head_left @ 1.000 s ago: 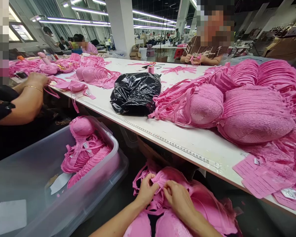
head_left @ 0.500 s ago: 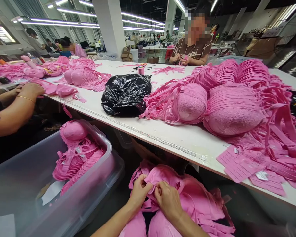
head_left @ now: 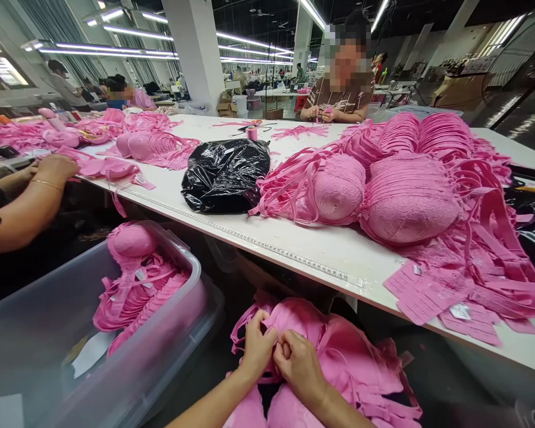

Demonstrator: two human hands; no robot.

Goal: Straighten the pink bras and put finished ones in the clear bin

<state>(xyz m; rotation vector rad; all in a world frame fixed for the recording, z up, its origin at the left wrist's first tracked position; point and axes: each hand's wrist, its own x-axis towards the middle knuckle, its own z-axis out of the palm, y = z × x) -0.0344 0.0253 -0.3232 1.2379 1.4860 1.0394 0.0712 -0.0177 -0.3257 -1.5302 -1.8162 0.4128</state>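
Several pink bras [head_left: 352, 351] lie in my lap below the table edge. My left hand [head_left: 257, 345] pinches the edge of the top bra, at its left cup, between thumb and fingers. Close beside it my right hand [head_left: 299, 359] is closed, its fingertips drawn together against the same cup edge. What sits right between the right fingertips is too small to make out. Under my wrists more pink cups show at the bottom of the view.
A white table [head_left: 276, 229] with a measuring tape [head_left: 249, 239] along its edge bears stacked pink bras [head_left: 410, 196] and a black plastic bag [head_left: 226, 175]. At left stands a clear bin [head_left: 196, 270] holding bras. A co-worker's arm [head_left: 31, 202] reaches in; another person [head_left: 345, 89] sits opposite.
Both hands stay at the cup edge. My right hand's fingers have curled in more tightly, and the hand has shifted slightly left. The view has moved a little.
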